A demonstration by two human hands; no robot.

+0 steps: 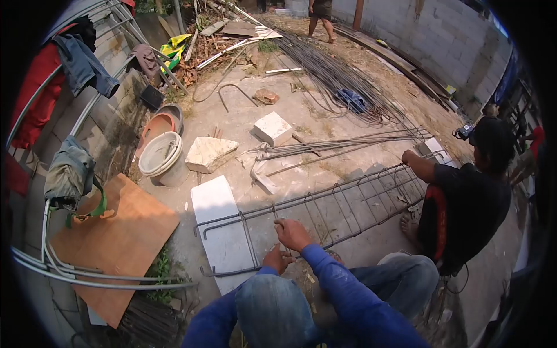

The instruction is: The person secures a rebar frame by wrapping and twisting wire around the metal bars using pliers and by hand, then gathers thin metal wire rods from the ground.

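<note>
A long rebar cage (342, 203) of bars and square stirrups lies across the ground in front of me, its hooked left end resting on a white block (216, 200). My right hand (292, 234) has its fingers closed at a stirrup between the long bars; the exact grip is too small to make out. My left hand (278, 259) is at the near long bar, just left of and below my right hand, its fingers bent near the same stirrup. What it holds, if anything, is hidden.
A co-worker (484, 185) crouches at the cage's right end. Buckets (162, 153), a stone (210, 153), a pale block (272, 129) and loose rebar (325, 64) lie beyond. An orange board (119, 243) is at left. Another person's legs (321, 26) show far back.
</note>
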